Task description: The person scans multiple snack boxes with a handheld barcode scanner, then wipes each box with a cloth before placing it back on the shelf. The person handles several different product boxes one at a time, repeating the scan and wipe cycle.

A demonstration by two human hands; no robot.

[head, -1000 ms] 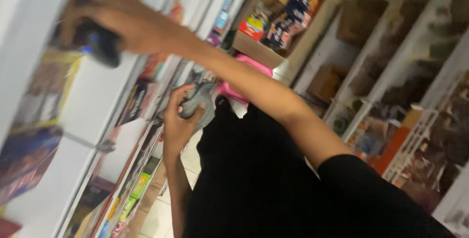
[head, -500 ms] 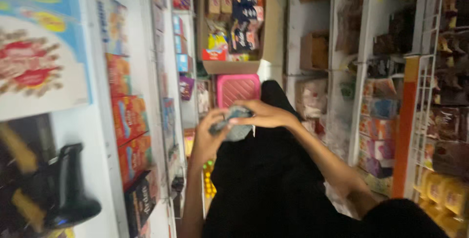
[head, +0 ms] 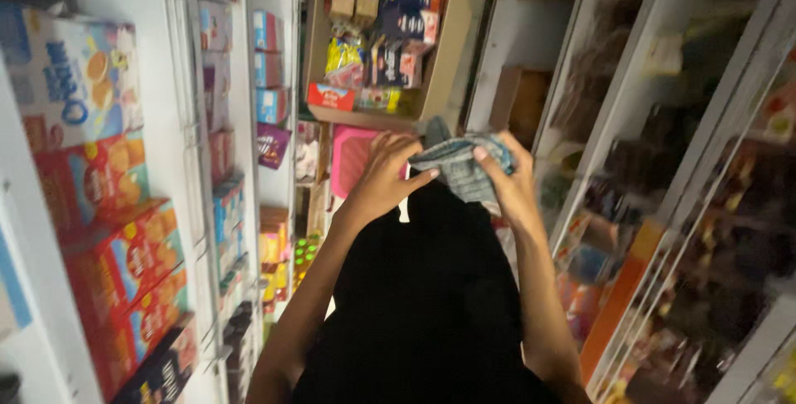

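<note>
Both hands meet on a crumpled grey-blue cloth (head: 460, 168), held up in mid-air just below the open carton (head: 452, 72) of snack packets; the left hand (head: 383, 179) has its fingers (head: 419, 179) laid flat along the cloth's near edge, thumb tucked behind, while the right hand (head: 507, 180) closes its fingers over the far side, bunching the fabric; so both sets of fingers are narrow and holding the cloth, not spread wide.

The cloth looks part-gathered: a flat striped face shows between the hands, a loose corner sticks up toward the carton, and the rest is wadded under the right hand; whether it is being folded or just wrung into a ball is hard to tell, since the frame is dim and a little soft. As a judgement, the handling is mid-way: the cloth is firmly in both hands, yet it is neither neatly folded nor put down anywhere.

Left of the carton stand white shelves (head: 186, 122) with red boxes (head: 124, 246) and blue packs (head: 267, 31); right of it, darker racks (head: 663, 164) of wrapped goods; directly below it, a pink crate (head: 352, 159).
</note>
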